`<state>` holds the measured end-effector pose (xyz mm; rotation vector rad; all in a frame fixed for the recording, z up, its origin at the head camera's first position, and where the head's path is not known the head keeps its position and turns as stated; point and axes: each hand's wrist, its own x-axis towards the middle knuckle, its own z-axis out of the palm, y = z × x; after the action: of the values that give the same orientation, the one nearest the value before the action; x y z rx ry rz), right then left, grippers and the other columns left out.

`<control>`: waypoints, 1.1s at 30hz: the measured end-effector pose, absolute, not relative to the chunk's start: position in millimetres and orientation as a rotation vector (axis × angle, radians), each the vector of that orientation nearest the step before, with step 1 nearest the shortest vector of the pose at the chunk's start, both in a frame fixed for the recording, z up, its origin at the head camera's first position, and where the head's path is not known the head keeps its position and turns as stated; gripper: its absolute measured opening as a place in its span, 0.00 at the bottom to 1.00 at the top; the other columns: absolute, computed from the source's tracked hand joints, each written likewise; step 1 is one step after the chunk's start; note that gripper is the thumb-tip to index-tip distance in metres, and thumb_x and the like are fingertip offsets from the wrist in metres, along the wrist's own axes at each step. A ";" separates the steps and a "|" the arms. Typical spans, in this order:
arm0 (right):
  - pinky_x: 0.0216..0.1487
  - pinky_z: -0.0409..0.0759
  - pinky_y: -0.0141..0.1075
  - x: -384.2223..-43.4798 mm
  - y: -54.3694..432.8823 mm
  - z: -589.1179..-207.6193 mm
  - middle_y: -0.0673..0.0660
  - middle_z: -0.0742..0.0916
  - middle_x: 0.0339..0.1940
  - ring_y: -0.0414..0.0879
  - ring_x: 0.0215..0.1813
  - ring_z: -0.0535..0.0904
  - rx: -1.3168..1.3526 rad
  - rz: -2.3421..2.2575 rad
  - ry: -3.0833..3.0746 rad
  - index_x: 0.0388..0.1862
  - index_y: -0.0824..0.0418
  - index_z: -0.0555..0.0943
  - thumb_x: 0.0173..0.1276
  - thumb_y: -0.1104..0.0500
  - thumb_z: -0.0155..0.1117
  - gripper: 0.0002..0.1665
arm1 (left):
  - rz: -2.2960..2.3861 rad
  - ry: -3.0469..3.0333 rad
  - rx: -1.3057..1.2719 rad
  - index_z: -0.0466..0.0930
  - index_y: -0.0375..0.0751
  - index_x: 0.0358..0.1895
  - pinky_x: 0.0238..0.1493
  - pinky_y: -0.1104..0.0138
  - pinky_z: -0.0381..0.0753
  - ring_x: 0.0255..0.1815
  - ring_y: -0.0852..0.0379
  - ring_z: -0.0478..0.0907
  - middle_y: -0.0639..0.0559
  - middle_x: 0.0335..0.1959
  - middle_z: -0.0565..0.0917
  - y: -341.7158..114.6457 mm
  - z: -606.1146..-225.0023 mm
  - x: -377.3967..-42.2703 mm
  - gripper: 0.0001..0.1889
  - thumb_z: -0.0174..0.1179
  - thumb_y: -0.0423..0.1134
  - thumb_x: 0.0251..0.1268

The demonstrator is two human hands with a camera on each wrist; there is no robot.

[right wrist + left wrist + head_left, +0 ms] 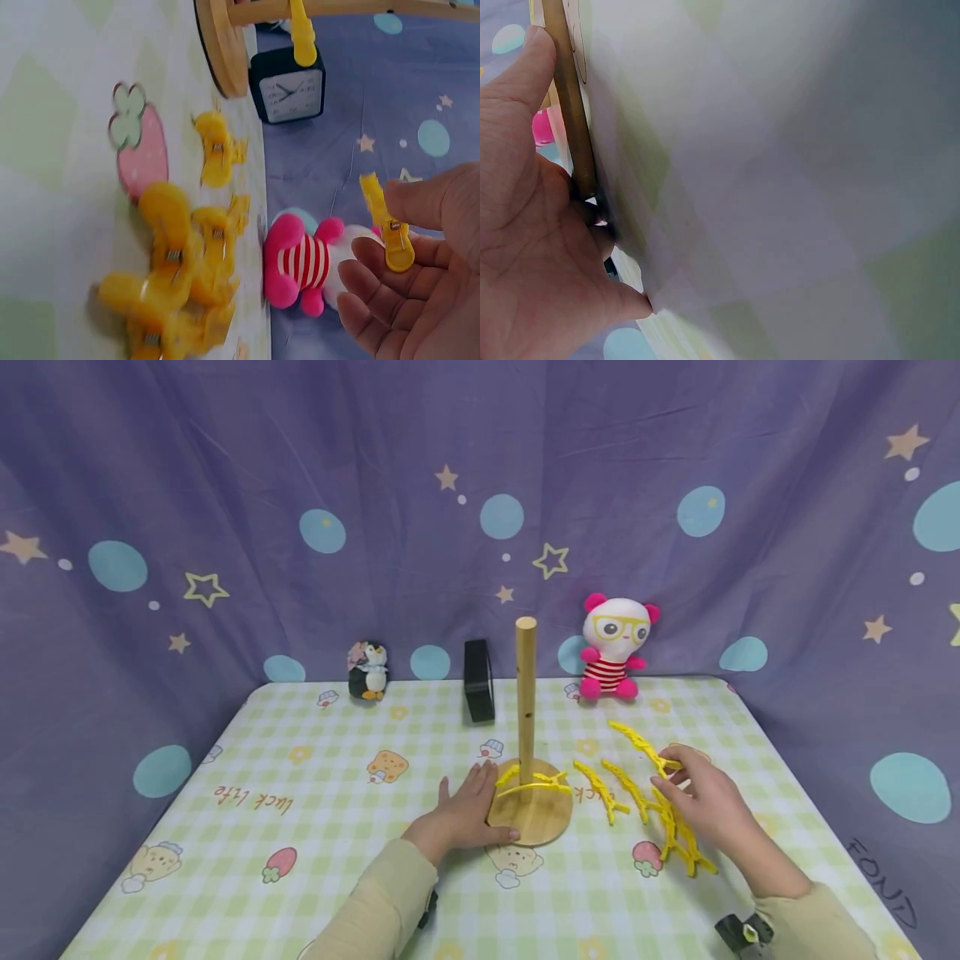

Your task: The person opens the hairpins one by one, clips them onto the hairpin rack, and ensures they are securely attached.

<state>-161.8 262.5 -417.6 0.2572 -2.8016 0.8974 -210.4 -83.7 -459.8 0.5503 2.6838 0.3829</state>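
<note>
A wooden stand [527, 693] rises from a round base [532, 827]. My left hand [468, 810] holds the base's left edge, thumb along the near rim, fingers toward the far side. Close to that rim, the left wrist view shows the thumb [536, 67]. Yellow plastic pieces [555, 787] sit low around the pole. In my right hand [705, 797], thumb and fingers pinch a yellow plastic clip [388, 225] with a metal spring, raised over the table. Below and left of that hand lie several more yellow clips [600, 789], some overlapping in a pile [165, 277].
Behind the stand is a black clock [289, 86]. A pink-and-white panda plush [611, 647] sits at the back right, a penguin toy [367, 670] at the back left. A checked cloth [330, 860] covers the table; a purple curtain [405, 435] hangs behind.
</note>
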 end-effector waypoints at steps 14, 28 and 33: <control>0.43 0.80 0.48 -170.5 232.2 -413.3 0.62 0.82 0.55 0.53 0.47 0.80 0.468 0.837 -2.755 0.63 0.62 0.75 0.69 0.63 0.63 0.23 | 0.379 2.706 0.541 0.36 0.44 0.79 0.71 0.38 0.30 0.79 0.53 0.32 0.51 0.80 0.37 -84.9 -473.2 -215.5 0.60 0.57 0.74 0.54; 0.54 0.77 0.55 -175.9 209.4 -411.2 0.58 0.85 0.55 0.57 0.57 0.79 0.558 0.773 -2.680 0.58 0.61 0.81 0.66 0.68 0.64 0.21 | 0.381 2.690 0.545 0.37 0.42 0.79 0.71 0.39 0.31 0.80 0.52 0.33 0.49 0.80 0.39 -84.6 -462.0 -211.8 0.59 0.56 0.73 0.56; 0.50 0.79 0.51 -177.4 203.2 -414.4 0.55 0.87 0.51 0.54 0.52 0.82 0.596 0.758 -2.695 0.57 0.59 0.83 0.64 0.67 0.67 0.21 | 0.386 2.688 0.541 0.35 0.43 0.79 0.71 0.39 0.30 0.79 0.53 0.32 0.50 0.80 0.38 -84.2 -467.1 -213.6 0.59 0.57 0.73 0.56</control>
<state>-177.4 203.2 -414.4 0.5962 -2.6945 0.7581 -213.6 -84.2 -467.1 0.5413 2.6876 0.3860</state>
